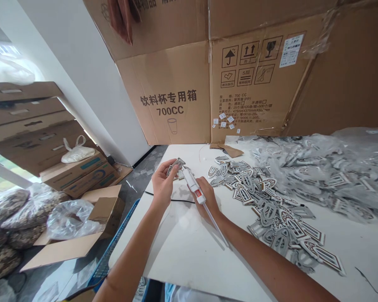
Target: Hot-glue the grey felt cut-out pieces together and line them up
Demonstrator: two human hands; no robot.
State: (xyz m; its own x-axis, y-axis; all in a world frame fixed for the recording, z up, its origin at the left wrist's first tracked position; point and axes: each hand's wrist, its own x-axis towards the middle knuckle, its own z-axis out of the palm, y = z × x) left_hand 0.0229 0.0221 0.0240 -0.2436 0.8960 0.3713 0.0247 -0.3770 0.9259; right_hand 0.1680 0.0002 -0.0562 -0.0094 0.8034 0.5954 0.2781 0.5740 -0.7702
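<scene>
My left hand (162, 183) is closed on a small grey arch-shaped cutout piece (175, 165), held up over the white table (189, 251). My right hand (207, 197) grips a white glue gun (193, 186) with a red label; its nozzle points at the held piece, and a clear glue stick juts out of its back toward me. A spread of several similar grey and white arch-shaped pieces (264, 201) lies just right of my hands.
A clear plastic bag of more pieces (340, 167) fills the table's right side. Large cardboard boxes (208, 84) stand behind the table. A black cord (179, 200) runs across the table. On the floor to the left are open boxes, plastic bags and a blue crate (113, 256).
</scene>
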